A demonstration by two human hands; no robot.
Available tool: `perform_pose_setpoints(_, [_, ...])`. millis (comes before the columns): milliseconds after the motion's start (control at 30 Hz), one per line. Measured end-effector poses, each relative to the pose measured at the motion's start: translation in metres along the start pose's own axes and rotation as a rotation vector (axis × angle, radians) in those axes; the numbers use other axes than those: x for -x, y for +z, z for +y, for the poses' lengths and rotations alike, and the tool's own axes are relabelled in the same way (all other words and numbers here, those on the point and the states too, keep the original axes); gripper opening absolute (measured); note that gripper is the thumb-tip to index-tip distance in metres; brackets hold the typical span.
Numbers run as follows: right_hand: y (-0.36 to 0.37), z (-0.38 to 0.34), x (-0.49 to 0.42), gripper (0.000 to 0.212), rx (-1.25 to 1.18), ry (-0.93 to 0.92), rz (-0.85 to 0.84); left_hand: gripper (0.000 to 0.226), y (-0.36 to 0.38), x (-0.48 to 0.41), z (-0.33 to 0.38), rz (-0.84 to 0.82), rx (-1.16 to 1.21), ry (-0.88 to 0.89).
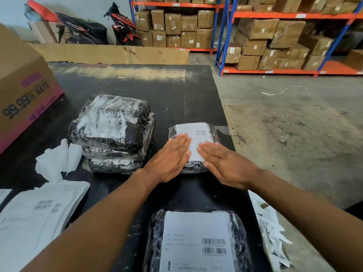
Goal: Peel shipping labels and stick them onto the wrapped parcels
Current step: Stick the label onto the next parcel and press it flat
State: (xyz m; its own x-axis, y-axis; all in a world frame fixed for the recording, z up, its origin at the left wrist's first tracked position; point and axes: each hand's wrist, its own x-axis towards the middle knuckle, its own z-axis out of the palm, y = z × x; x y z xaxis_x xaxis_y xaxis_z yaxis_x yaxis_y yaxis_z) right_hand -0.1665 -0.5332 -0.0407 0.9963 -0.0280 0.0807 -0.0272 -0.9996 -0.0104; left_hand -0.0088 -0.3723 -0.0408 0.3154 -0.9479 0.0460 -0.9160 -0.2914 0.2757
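Label (193,143) on the far parcel (193,147) lies under your flat left hand (169,161) and right hand (224,163), gripping nothing; uneven pressing could crease it.

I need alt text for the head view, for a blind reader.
A person's left hand and right hand press a white shipping label flat onto a small wrapped parcel on a black table. A stack of parcels lies to its left, another labelled parcel nearer the camera.
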Motion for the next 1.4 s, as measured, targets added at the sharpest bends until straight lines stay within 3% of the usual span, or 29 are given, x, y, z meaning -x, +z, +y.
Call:
perform_pose_setpoints(133, [-0.007, 0.018, 0.038, 0.053, 0.016, -0.057, 0.07, 0.055, 0.004, 0.001, 0.0, 0.04, 0.006, 0.001])
perform_pose_setpoints(267, [-0.014, 0.004, -0.002, 0.058, -0.063, 0.073, 0.165, 0.055, 0.007, -0.001, -0.001, 0.053, 0.011, -0.005])
perform_pose_setpoints(333, [-0.001, -0.002, -0.006, 0.066, -0.075, 0.039, 0.089, 0.056, 0.007, 0.0, -0.003, 0.038, 0.006, 0.006])
perform_pose_setpoints(467, [-0.001, 0.017, 0.034, 0.051, -0.116, -0.032, 0.096, 0.056, 0.01, -0.001, -0.003, 0.054, 0.012, -0.001])
perform_pose_setpoints(600, [-0.026, 0.022, -0.004, 0.057, -0.192, 0.12, 0.191, 0.056, 0.01, -0.001, -0.001, 0.053, 0.005, -0.009])
perform_pose_setpoints(700, [-0.023, 0.02, -0.047, 0.058, -0.22, 0.129, 0.099, 0.056, 0.006, -0.001, -0.002, 0.027, -0.011, -0.004])
perform_pose_setpoints(800, [-0.009, 0.032, -0.033, 0.059, -0.17, 0.042, -0.04, 0.056, 0.004, 0.0, -0.002, 0.009, -0.023, 0.009])
perform_pose_setpoints(933, [-0.022, 0.05, 0.005, 0.059, -0.184, 0.07, 0.075, 0.061, 0.011, -0.001, -0.005, 0.044, 0.004, 0.009])
perform_pose_setpoints(1033, [-0.023, 0.038, -0.029, 0.052, -0.231, 0.103, 0.147, 0.074, 0.015, -0.003, -0.007, 0.052, 0.002, 0.007])
perform_pose_setpoints(1167, [-0.007, 0.033, -0.032, 0.061, -0.22, 0.008, -0.025, 0.067, 0.01, -0.001, -0.005, 0.036, -0.005, 0.01])
perform_pose_setpoints(1300, [-0.021, 0.059, 0.006, 0.054, -0.262, 0.115, 0.061, 0.074, 0.015, -0.001, -0.006, 0.064, 0.005, 0.003])
perform_pose_setpoints(1400, [-0.031, 0.056, -0.031, 0.05, -0.293, 0.156, 0.151, 0.073, 0.017, -0.002, -0.006, 0.06, 0.001, -0.006])
